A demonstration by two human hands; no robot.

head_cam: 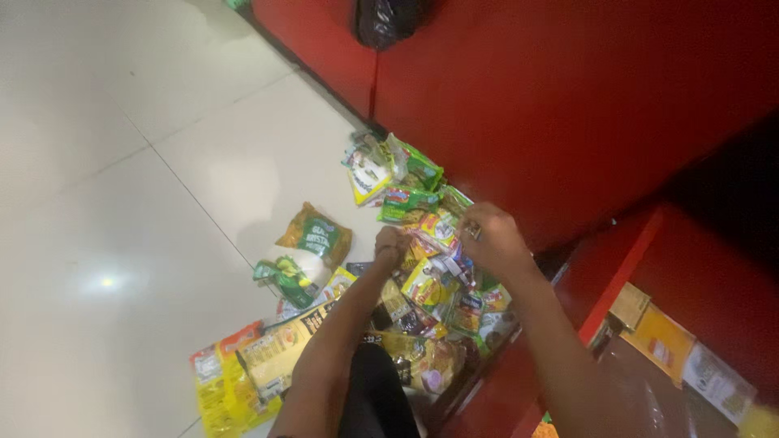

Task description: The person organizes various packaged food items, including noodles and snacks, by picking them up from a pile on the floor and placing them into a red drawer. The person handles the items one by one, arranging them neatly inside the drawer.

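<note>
A heap of small colourful sachets and packets [434, 292] lies on the pale tiled floor beside a red cabinet. My left hand [391, 246] is closed on the near-left side of the heap, pinching some of the sachets. My right hand [491, 235] is closed on the far-right side of the heap, fingers curled around a strip of sachets [438, 231]; a ring shows on one finger. Both forearms reach in from the bottom of the view. Exactly which packets each hand grips is blurred.
A green and white bag [304, 255] lies to the left of the heap. Yellow and orange packets [243, 365] lie nearer me. More green packets [389, 174] sit by the red cabinet wall [568, 105]. A black bag [385, 20] rests at the top. Shelved packets [665, 341] show at lower right.
</note>
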